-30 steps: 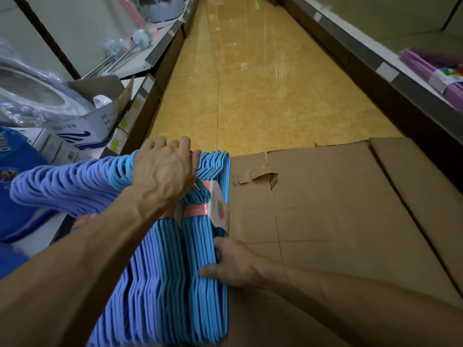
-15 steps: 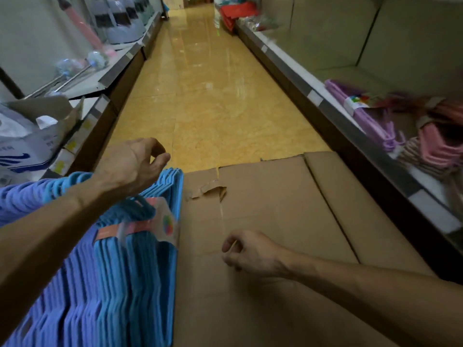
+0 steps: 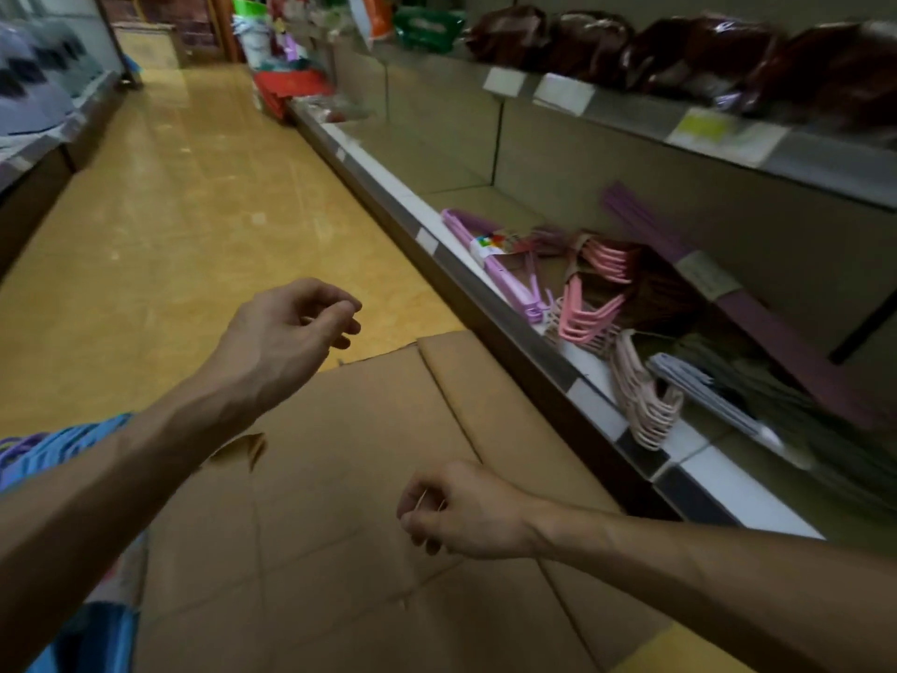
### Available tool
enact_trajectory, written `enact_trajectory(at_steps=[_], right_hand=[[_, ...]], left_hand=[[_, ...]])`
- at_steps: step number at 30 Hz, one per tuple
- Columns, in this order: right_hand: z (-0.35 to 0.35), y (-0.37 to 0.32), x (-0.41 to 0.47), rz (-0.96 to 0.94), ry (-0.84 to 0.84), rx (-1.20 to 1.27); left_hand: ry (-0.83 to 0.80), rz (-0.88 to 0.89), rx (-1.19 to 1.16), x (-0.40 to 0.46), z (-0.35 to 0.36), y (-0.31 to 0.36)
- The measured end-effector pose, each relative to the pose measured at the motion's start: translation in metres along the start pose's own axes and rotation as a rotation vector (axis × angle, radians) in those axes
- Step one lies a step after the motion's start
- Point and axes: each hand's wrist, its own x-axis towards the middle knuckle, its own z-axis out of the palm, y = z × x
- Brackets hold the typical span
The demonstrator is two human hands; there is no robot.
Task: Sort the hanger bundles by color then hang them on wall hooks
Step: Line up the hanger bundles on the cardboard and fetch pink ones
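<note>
Your left hand (image 3: 286,332) hangs in the air above the far edge of the flattened cardboard (image 3: 340,527) that lies on the yellow floor (image 3: 170,235); its fingers curl loosely inward and its grip holds nothing. Your right hand (image 3: 461,512) hovers lower, over the middle of the cardboard, fingers folded into a loose fist, its grip likewise empty. The blue hanger bundles (image 3: 73,439) lie at the left edge of the view, mostly hidden behind your left forearm, beside the cardboard. On the lower shelf (image 3: 606,415) to your right lie more bundles: a purple bundle (image 3: 500,269) with a paper label nearest the aisle's far end, pink hangers (image 3: 592,308) just beside it, and a pale pink bundle (image 3: 640,400) closer to you. Both hands are well apart from every bundle. The shelf contents are blurred, so finer detail cannot be told.
</note>
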Motion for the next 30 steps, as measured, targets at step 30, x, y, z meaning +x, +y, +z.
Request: enact_trajectory(at_steps=[30], right_hand=[[-0.27,0.157,-0.122,0.536,0.782,0.05]], left_hand=[[-0.185,0.065,-0.535,-0.009,0.107,0.09]])
